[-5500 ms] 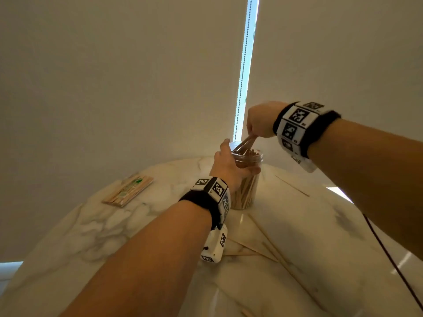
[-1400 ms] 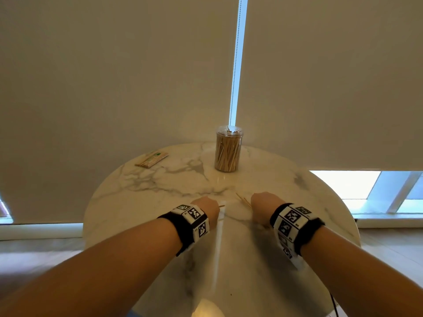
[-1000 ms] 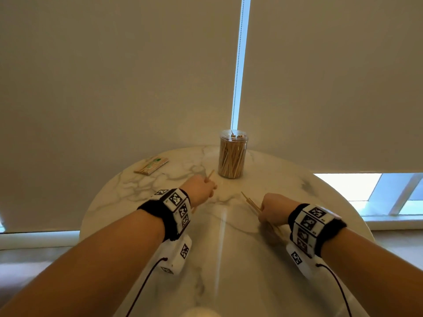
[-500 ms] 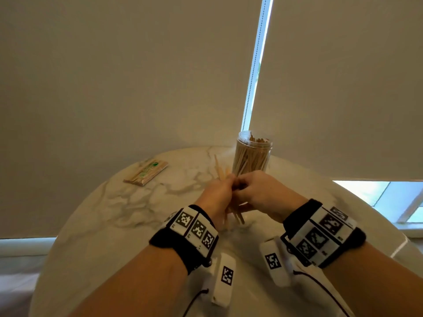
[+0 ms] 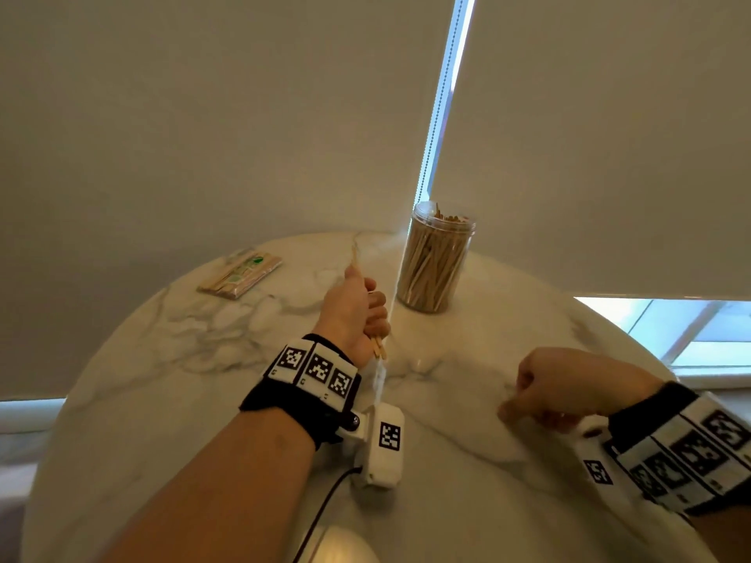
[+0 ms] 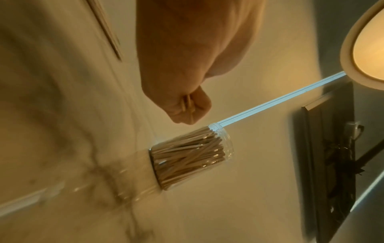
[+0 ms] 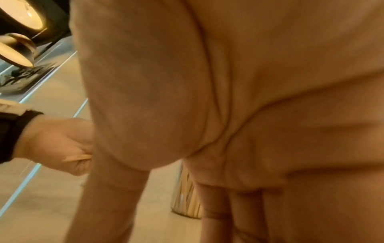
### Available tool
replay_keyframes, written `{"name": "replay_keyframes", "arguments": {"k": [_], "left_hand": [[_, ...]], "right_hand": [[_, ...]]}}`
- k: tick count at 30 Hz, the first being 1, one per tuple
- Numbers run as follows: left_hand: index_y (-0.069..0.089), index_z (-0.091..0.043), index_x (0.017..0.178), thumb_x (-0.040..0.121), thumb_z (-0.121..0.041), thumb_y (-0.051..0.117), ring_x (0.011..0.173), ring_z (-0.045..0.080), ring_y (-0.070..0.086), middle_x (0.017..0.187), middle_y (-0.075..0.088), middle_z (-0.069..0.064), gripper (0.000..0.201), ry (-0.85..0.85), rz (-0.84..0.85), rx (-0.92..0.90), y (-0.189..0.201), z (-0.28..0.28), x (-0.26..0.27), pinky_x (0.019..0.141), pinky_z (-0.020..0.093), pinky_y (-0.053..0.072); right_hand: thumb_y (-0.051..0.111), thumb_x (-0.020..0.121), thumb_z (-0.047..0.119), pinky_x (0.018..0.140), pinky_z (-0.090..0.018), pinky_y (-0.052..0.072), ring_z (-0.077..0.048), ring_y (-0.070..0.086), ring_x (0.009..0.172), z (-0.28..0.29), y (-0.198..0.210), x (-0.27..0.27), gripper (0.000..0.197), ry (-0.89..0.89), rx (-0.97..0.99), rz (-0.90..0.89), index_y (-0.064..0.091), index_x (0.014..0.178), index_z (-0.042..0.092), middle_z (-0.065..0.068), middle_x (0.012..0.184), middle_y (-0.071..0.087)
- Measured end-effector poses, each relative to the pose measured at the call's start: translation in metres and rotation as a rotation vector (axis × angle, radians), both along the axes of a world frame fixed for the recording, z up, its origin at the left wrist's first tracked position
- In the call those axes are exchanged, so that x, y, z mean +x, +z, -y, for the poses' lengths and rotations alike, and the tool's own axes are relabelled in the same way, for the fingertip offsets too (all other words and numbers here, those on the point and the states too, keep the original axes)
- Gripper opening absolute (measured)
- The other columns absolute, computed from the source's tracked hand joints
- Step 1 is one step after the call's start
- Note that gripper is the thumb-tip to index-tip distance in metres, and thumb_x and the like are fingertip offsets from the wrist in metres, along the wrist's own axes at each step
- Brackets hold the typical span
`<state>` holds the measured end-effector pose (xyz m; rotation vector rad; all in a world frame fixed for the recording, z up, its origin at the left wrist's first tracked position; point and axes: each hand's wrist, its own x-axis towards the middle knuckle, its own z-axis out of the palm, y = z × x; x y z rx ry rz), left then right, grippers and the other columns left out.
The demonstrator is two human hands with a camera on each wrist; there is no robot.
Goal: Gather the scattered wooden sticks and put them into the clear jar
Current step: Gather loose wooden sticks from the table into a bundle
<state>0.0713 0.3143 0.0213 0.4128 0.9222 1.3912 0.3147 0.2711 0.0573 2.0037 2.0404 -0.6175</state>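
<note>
My left hand grips a bundle of wooden sticks just beside the clear jar, which stands upright near the far edge of the table. My right hand is curled low over bare marble near the right edge; can't tell if it holds anything.

Cam setup: one head view, two wrist views.
Head cam looks forward and down onto the worktop from mid range, with both forearms in shot. Left wrist cam sits tight under the left grip, rolled sideways, facing the jar. Right wrist cam is closer still; the right grip fills most of its frame. All three share the jar, and the right wrist cam also catches the left grip.
</note>
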Motion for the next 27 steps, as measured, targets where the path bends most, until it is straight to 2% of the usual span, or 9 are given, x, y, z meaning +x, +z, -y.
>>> {"name": "replay_keyframes", "arguments": {"k": [4, 6, 9, 13, 16, 19, 22, 24, 27], "left_hand": [[0.044, -0.013, 0.088, 0.109, -0.028, 0.029, 0.042, 0.007, 0.026, 0.060, 0.036, -0.002, 0.030, -0.020, 0.066, 0.053, -0.003, 0.006, 0.009, 0.037, 0.018, 0.020], [0.045, -0.012, 0.090, 0.107, -0.021, 0.029, 0.043, 0.008, 0.028, 0.060, 0.036, -0.001, 0.025, -0.020, 0.103, 0.067, -0.004, 0.006, 0.010, 0.037, 0.019, 0.023], [0.046, -0.012, 0.090, 0.104, -0.013, 0.030, 0.046, 0.009, 0.032, 0.061, 0.038, -0.001, 0.022, -0.015, 0.173, 0.082, -0.006, 0.006, 0.007, 0.041, 0.020, 0.027], [0.048, -0.013, 0.083, 0.098, -0.014, 0.030, 0.043, 0.009, 0.030, 0.060, 0.034, -0.002, 0.023, -0.019, 0.210, 0.079, -0.004, 0.006, 0.003, 0.040, 0.022, 0.026], [0.046, -0.017, 0.073, 0.104, -0.033, 0.037, 0.043, 0.009, 0.028, 0.057, 0.033, -0.004, 0.036, -0.070, 0.184, 0.066, -0.002, 0.008, 0.005, 0.040, 0.022, 0.025], [0.041, -0.018, 0.070, 0.106, -0.041, 0.036, 0.048, 0.009, 0.032, 0.061, 0.036, -0.002, 0.043, -0.156, 0.115, 0.073, -0.001, 0.013, 0.012, 0.043, 0.022, 0.027], [0.048, -0.014, 0.070, 0.105, -0.044, 0.037, 0.065, 0.017, 0.052, 0.075, 0.056, 0.008, 0.048, -0.204, 0.038, 0.094, 0.005, 0.021, 0.020, 0.057, 0.028, 0.043], [0.057, -0.010, 0.075, 0.105, -0.044, 0.037, 0.073, 0.023, 0.061, 0.083, 0.065, 0.013, 0.049, -0.236, -0.013, 0.113, 0.008, 0.026, 0.026, 0.068, 0.035, 0.051], [0.058, -0.013, 0.088, 0.104, -0.049, 0.036, 0.050, 0.011, 0.038, 0.065, 0.052, 0.003, 0.045, -0.284, -0.050, 0.134, 0.014, 0.030, 0.033, 0.047, 0.023, 0.038]], "right_hand": [[0.078, 0.077, 0.042, 0.073, -0.039, 0.064, -0.029, 0.075, 0.083, 0.010, 0.003, 0.004, 0.041, 0.012, -0.042, -0.045, 0.073, 0.096, 0.006, -0.012, 0.088, 0.077], [0.078, 0.078, 0.041, 0.073, -0.033, 0.064, -0.022, 0.075, 0.076, 0.015, 0.004, 0.003, 0.035, 0.054, -0.056, -0.023, 0.074, 0.096, 0.011, -0.009, 0.088, 0.077], [0.076, 0.075, 0.024, 0.062, -0.026, 0.058, -0.011, 0.067, 0.059, 0.017, 0.001, 0.001, 0.016, 0.132, -0.065, 0.032, 0.074, 0.089, 0.018, -0.005, 0.084, 0.077], [0.066, 0.072, 0.013, 0.055, -0.023, 0.051, -0.011, 0.060, 0.051, 0.016, -0.001, -0.007, 0.017, 0.203, -0.031, 0.097, 0.073, 0.087, 0.014, -0.005, 0.072, 0.075], [0.062, 0.076, 0.015, 0.049, -0.017, 0.044, -0.011, 0.057, 0.051, 0.007, 0.002, -0.017, 0.020, 0.279, 0.003, 0.139, 0.075, 0.090, 0.012, -0.005, 0.076, 0.076], [0.065, 0.085, 0.017, 0.060, -0.023, 0.053, -0.008, 0.063, 0.056, -0.020, 0.017, -0.025, 0.013, 0.240, 0.196, -0.128, 0.073, 0.095, 0.019, -0.001, 0.073, 0.074], [0.064, 0.090, 0.005, 0.068, -0.030, 0.059, -0.015, 0.065, 0.066, -0.044, 0.039, -0.043, 0.012, 0.116, 0.430, -0.633, 0.074, 0.096, 0.007, -0.010, 0.076, 0.072], [0.064, 0.091, 0.002, 0.070, -0.027, 0.060, -0.017, 0.067, 0.071, -0.051, 0.048, -0.062, 0.012, 0.095, 0.463, -0.806, 0.074, 0.097, 0.003, -0.013, 0.083, 0.073], [0.064, 0.091, 0.003, 0.069, -0.025, 0.059, -0.019, 0.066, 0.071, -0.062, 0.050, -0.090, 0.013, 0.172, 0.483, -0.823, 0.074, 0.099, 0.003, -0.011, 0.085, 0.072]]}}
